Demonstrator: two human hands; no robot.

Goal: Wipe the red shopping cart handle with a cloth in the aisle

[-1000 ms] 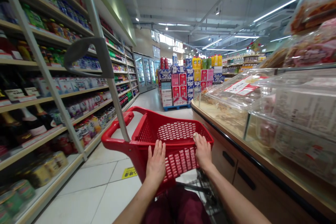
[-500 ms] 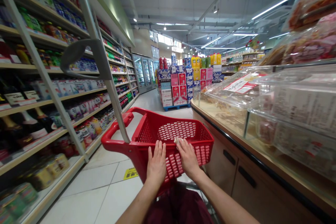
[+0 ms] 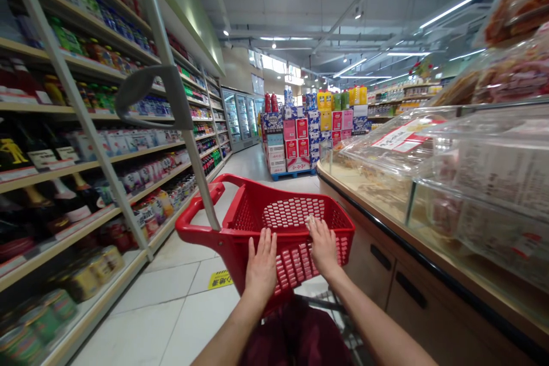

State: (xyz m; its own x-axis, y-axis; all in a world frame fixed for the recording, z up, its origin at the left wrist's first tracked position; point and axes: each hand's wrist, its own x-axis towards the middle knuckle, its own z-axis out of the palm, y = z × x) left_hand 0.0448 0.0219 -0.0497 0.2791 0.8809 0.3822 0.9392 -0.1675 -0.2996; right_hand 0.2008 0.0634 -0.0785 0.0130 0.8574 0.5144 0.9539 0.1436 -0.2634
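Note:
A red plastic shopping basket (image 3: 295, 263) with a pattern of holes sits in front of my legs, and its tray appears to hold nothing. My left hand (image 3: 261, 266) rests on the near rim with its fingers stretched out and nothing in it. Farther right along the same rim, my right hand (image 3: 323, 246) presses a crumpled white tissue (image 3: 309, 221) under its fingers; most of the tissue is hidden. Left of the hands is the red handle (image 3: 189, 223), with a grey metal pole (image 3: 201, 177) rising beside it.
Shelves (image 3: 98, 166) of drinks and bottles line the left side. On the right runs a wooden counter (image 3: 369, 234) with clear-lidded food packs (image 3: 506, 171). Stacked drink cartons (image 3: 291, 146) stand on a blue pallet ahead. A yellow floor sticker (image 3: 221, 279) lies on the tiles.
My right hand has slid right along the basket rim with the tissue. My left hand stays at nearly the same part of the rim. The whole view has shifted slightly.

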